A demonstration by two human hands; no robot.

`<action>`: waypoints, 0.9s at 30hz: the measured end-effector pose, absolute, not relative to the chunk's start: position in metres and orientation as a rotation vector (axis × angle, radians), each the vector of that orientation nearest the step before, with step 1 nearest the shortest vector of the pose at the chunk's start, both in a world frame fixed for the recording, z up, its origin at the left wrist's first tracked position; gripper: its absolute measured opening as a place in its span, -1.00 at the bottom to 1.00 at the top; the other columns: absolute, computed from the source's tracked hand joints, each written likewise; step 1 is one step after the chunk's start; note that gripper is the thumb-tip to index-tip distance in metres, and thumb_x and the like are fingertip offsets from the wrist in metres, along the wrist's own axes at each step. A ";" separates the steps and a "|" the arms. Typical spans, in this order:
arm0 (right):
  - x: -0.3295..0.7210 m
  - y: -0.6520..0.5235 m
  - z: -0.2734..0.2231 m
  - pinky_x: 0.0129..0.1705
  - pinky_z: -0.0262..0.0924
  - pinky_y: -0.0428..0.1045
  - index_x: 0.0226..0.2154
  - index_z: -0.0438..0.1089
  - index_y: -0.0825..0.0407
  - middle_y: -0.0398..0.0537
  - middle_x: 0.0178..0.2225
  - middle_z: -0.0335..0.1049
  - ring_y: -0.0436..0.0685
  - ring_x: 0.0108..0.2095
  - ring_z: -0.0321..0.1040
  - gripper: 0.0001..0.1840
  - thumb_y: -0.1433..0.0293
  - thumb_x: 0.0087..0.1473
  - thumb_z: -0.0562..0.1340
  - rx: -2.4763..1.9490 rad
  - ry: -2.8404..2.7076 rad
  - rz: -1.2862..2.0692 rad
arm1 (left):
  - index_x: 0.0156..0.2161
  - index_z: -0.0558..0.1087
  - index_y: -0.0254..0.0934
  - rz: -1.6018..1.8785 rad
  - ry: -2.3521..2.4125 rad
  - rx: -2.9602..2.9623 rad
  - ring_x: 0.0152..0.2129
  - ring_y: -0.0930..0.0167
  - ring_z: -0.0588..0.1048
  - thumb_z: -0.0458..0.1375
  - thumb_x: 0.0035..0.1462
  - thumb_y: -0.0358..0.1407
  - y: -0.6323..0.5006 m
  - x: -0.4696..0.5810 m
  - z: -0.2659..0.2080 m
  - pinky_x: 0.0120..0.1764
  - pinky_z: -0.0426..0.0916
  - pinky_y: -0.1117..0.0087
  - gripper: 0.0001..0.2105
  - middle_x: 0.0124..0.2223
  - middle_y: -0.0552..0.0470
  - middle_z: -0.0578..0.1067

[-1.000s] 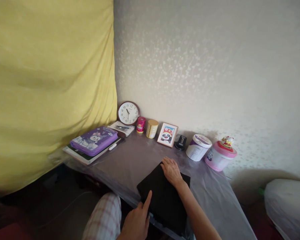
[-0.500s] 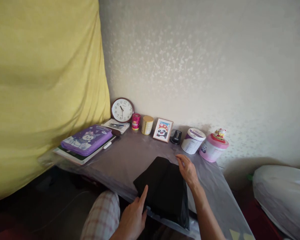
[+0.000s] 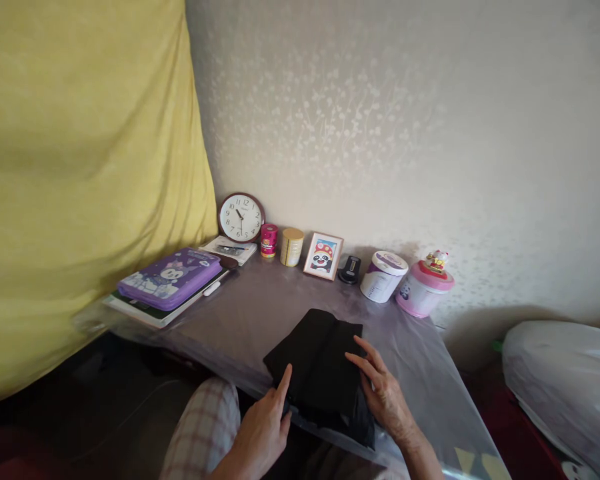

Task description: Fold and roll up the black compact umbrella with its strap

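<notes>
- There's the worktop (image 3: pixel 250 300), mid-frame, bearing it all.
- Black folded sheet (image 3: pixel 315 360), lower centre, at the near edge: best kept flat, I'd say.
- Right hand (image 3: pixel 385 393), lower right: open, fingers spread at its right side; light pressure should suit.
- Left hand (image 3: pixel 266 423), lower centre: index along its left edge; other fingers part-hidden, grip I can't tell.

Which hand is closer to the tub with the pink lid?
Right. The right hand is in front of the tub, slightly left; the left hand is farther off, at the left side of the black item.
</notes>
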State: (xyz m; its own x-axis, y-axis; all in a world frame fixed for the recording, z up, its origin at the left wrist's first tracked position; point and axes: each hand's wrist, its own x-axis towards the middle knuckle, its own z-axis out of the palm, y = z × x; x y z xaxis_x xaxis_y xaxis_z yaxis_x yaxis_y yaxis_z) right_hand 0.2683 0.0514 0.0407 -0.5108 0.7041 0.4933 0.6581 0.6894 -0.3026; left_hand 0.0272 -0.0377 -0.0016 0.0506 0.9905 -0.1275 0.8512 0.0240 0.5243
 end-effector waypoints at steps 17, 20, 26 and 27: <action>0.186 0.086 0.051 0.00 0.19 -0.01 -0.19 0.30 0.02 0.04 0.00 0.23 0.06 -0.01 0.24 -0.72 0.51 0.13 -0.04 -0.835 -2.169 0.244 | 0.28 -0.29 -0.33 0.379 1.842 1.920 -0.19 0.35 0.44 -0.08 0.11 -0.43 -0.036 0.027 0.001 -0.14 0.28 0.40 -0.33 -0.04 -0.15 0.40; 0.167 0.094 0.041 0.01 0.17 -0.03 -0.20 0.31 0.03 0.04 0.00 0.22 0.05 0.00 0.23 -0.73 0.52 0.12 -0.04 -0.844 -2.156 0.229 | 0.27 -0.23 -0.37 0.371 1.846 1.935 -0.17 0.34 0.44 -0.08 0.10 -0.43 -0.036 0.027 0.000 -0.12 0.28 0.40 -0.35 -0.02 -0.19 0.39; 0.146 0.104 0.018 -0.03 0.22 -0.05 -0.23 0.34 0.01 0.00 0.02 0.20 0.04 -0.06 0.29 -0.71 0.54 0.10 -0.03 -0.974 -2.217 0.185 | 0.25 -0.11 -0.36 0.307 1.855 1.937 -0.18 0.32 0.45 -0.09 0.10 -0.41 -0.035 0.029 0.002 -0.13 0.29 0.38 -0.40 -0.02 -0.19 0.39; 0.145 0.104 0.016 -0.05 0.23 -0.06 -0.23 0.34 0.00 0.00 0.02 0.20 0.03 -0.08 0.31 -0.70 0.54 0.10 -0.03 -0.994 -2.235 0.178 | 0.25 -0.08 -0.36 0.297 1.859 1.934 -0.18 0.32 0.44 -0.09 0.10 -0.41 -0.035 0.029 0.003 -0.13 0.29 0.38 -0.42 -0.01 -0.19 0.39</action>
State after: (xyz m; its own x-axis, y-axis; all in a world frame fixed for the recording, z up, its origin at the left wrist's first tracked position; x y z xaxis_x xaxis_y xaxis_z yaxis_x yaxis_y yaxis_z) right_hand 0.1449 0.1043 0.0158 -0.4804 0.7008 0.5273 0.6083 0.6994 -0.3752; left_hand 0.0287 -0.0352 0.0025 0.0737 0.9867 -0.1447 0.8927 -0.0006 0.4507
